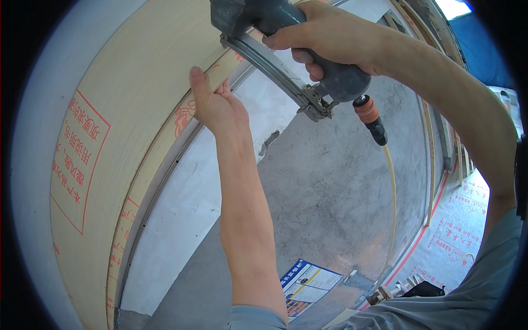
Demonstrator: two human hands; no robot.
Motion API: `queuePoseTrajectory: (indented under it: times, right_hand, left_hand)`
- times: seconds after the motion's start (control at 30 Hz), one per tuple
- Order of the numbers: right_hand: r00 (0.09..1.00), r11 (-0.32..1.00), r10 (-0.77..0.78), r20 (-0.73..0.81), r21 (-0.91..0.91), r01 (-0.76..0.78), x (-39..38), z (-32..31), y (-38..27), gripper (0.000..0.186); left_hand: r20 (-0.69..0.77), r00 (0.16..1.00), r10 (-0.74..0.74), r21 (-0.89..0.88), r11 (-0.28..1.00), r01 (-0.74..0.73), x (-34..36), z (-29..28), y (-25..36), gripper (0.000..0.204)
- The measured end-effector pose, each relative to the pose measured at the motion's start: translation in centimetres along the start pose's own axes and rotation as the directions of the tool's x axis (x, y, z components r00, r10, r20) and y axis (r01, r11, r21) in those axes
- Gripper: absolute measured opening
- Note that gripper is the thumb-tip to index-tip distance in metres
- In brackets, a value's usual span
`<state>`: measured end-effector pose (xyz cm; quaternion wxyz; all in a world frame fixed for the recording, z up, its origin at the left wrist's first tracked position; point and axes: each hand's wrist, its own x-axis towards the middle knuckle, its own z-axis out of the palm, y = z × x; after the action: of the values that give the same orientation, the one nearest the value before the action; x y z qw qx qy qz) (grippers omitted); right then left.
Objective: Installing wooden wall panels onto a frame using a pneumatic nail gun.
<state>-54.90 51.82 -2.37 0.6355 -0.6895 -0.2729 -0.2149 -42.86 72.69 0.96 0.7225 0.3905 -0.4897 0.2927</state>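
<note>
We hold nail gun (269,68) clenched in right hand (333,34), up high, front end near strip (177,125). Left hand (220,110) grasps strip, thumb across its face; panel (129,88) lies alongside. Hose (392,184) hangs from gun before grey wall (335,187); poster (309,281) below.

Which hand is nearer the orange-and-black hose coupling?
Right: the right hand grips the nail gun, just above the coupling in view; the left hand is farther left, holding the wooden strip.
</note>
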Motion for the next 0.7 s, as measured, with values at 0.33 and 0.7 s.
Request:
queuePoseTrajectory:
  times: [0.33,0.7]
  right_hand:
    - [0.960,0.985,-0.144,-0.240,-0.127,0.116,-3.7,2.3,3.6,0.026]
    - [0.813,0.892,0.108,-0.572,0.417,0.175,-19.6,9.2,11.9,0.036]
  left_hand:
    - [0.016,0.986,-0.164,-0.050,0.985,0.164,0.0,-1.7,1.2,0.067]
    - [0.892,0.428,-0.143,0.303,-0.512,-0.803,2.4,-1.8,11.1,0.035]
